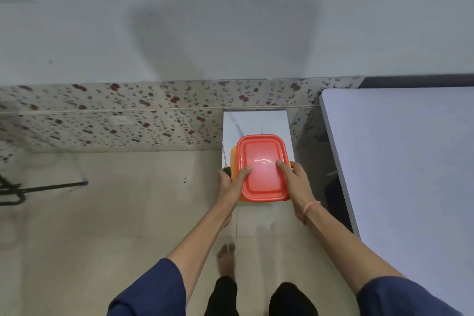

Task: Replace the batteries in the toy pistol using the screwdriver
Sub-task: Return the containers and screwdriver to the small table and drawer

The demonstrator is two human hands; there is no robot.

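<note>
Nearest, dark blue sleeves, black trousers and a bare foot (226, 259) on pale floor tiles. Further out, both forearms reaching forward, a pinkish thread band (309, 209) round the right wrist. Left hand (230, 183) clamped on the left edge of a box (261, 187), thumb lying on top of its red lid (263, 161), fingers curled out of sight below. Pinned at that same hand, just left of the box, the dark handle of the screwdriver (226, 170), thin shaft pointing away towards the wall. Right hand (295, 183) gripping the right edge likewise, thumb on the lid. Yellow base (234, 159) peeping out at the left under the lid; contents hidden. Beneath, a narrow white slab (254, 123); resting on it or held just above, cannot tell. To the right, a white table (410, 161). Far left on the floor, a dark metal thing (15, 190), too blurred to name. Beyond, a flowered tile band (115, 115), then a grey wall (230, 20).
</note>
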